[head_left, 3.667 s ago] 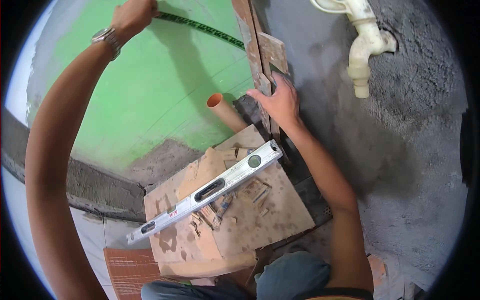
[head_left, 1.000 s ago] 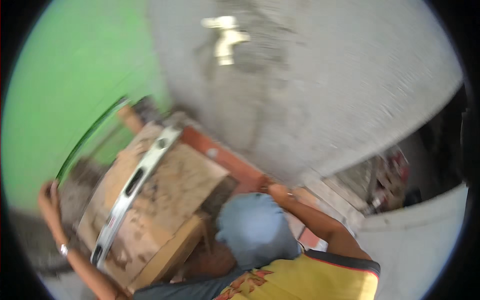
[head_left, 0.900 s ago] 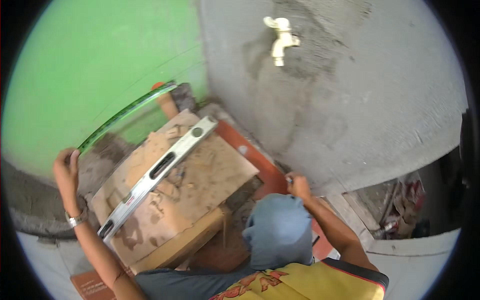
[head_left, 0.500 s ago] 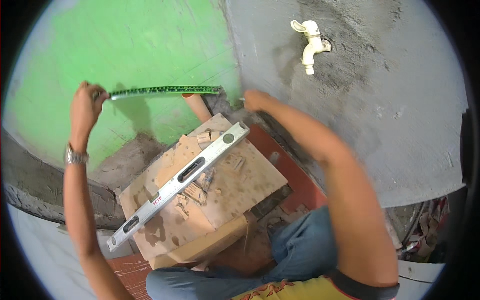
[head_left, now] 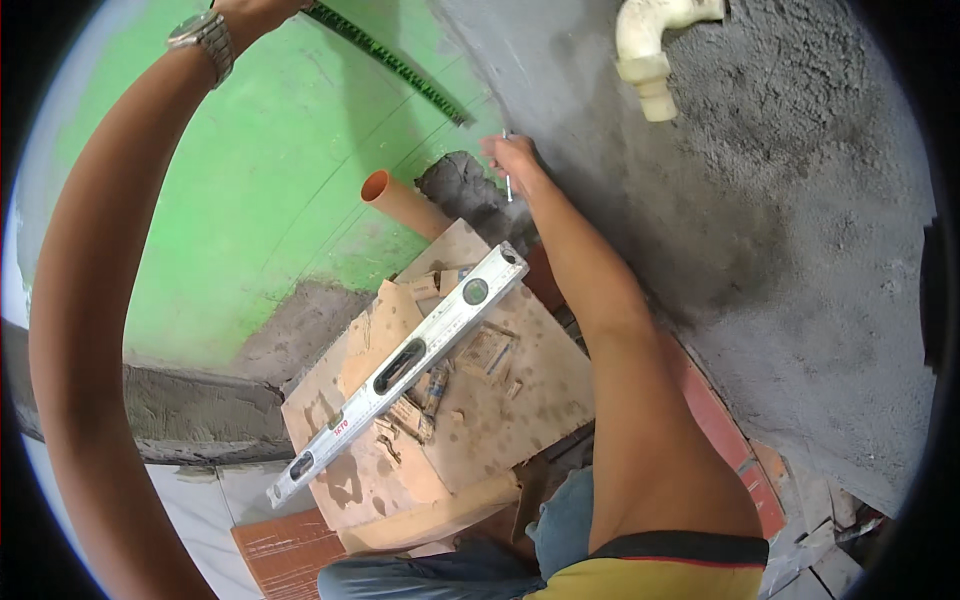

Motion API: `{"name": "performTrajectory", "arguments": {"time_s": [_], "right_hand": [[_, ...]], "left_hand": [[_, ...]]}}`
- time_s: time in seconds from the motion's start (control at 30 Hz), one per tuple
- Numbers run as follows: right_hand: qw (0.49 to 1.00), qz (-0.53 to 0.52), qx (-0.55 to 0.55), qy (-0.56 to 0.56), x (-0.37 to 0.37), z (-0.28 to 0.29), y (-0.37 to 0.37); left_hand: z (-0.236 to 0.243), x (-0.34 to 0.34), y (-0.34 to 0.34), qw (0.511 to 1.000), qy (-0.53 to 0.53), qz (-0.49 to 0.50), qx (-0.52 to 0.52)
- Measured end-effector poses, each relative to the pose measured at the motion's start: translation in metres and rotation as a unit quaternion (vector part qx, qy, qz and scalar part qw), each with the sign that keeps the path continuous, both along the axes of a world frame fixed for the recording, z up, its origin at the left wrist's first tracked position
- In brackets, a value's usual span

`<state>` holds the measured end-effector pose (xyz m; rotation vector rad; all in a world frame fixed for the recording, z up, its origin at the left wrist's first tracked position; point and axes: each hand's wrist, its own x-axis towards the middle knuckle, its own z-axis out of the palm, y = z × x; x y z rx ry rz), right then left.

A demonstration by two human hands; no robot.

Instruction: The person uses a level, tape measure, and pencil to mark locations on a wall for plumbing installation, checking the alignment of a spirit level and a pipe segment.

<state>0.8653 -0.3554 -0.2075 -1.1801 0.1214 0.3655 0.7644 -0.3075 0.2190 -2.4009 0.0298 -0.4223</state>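
At the top left, my left hand [head_left: 262, 10] is closed on a green tape measure blade with dark markings [head_left: 390, 70]; its fingers are partly cut off by the picture's edge. The blade slants down to the right across the green wall, its free end close to the wall corner. My right hand [head_left: 512, 155] pinches a slim, pale, pen-like stick [head_left: 509, 188] just below that end, apart from the blade. Beneath my right hand is a rough dark hole [head_left: 462, 180] in the wall, with an orange pipe [head_left: 405, 203] sticking out beside it.
A silver spirit level [head_left: 440, 335] lies across a stained board [head_left: 540, 385] on a cardboard box, among torn cardboard scraps [head_left: 375, 345]. From the grey plastered wall [head_left: 700, 260] at the right juts a cream tap [head_left: 645, 60]. A red-brown tile [head_left: 285, 550] lies at lower left.
My left hand has risen, tilting the tape blade from nearly level to a steep slant. The blade's end no longer hides the pipe mouth. The whole view has shifted closer to the wall.
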Motion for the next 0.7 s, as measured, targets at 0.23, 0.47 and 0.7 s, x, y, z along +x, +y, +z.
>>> {"name": "performTrajectory", "arguments": {"time_s": [0.23,0.47,0.7], "right_hand": [[0.991,-0.025,0.127,-0.026,0.009,0.007,0.014],[0.988,-0.041,0.145,-0.040,0.018,0.019,0.032],[0.992,-0.054,0.107,-0.026,0.017,0.006,0.032]], "left_hand": [[-0.020,0.013,-0.033,0.997,-0.002,-0.042,0.066],[-0.027,0.044,-0.017,0.990,-0.026,-0.119,-0.068],[-0.035,0.054,-0.009,0.960,-0.045,-0.240,-0.140]]}}
